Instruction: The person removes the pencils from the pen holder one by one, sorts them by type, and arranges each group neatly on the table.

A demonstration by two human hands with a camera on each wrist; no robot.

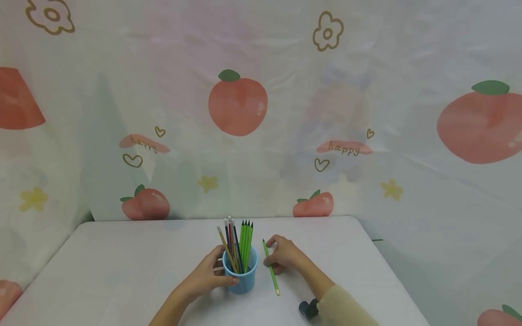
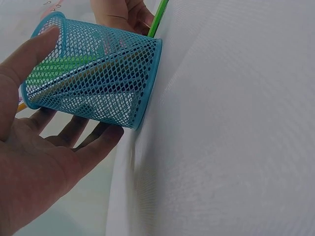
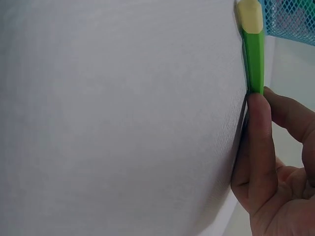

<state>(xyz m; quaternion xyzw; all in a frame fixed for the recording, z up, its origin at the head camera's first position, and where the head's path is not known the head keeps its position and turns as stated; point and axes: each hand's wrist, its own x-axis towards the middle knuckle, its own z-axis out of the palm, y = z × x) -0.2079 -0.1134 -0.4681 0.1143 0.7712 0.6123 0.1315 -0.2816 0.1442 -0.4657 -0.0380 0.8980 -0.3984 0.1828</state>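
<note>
A light-blue mesh pencil cup (image 1: pixel 245 285) stands upright on the white table. My left hand (image 1: pixel 205 275) grips it from the left, thumb (image 2: pixel 37 51) at the rim and fingers behind the mesh wall. Inside lean several green pencils (image 1: pixel 246 240) with dark tips up, alongside several others in yellow-brown, dark and red with their eraser ends up. To the right of the cup, my right hand (image 1: pixel 284 254) pinches one more green pencil (image 3: pixel 254 61) between thumb and fingers. That pencil lies along the tabletop, dark tip toward the back and pale-yellow end toward the front.
Beside the right sleeve, a small black object (image 1: pixel 306 309) sits on the table (image 1: pixel 122 267), partly covered by the sleeve. A printed curtain (image 1: pixel 281 113) with peaches hangs behind the table's back edge and along both sides.
</note>
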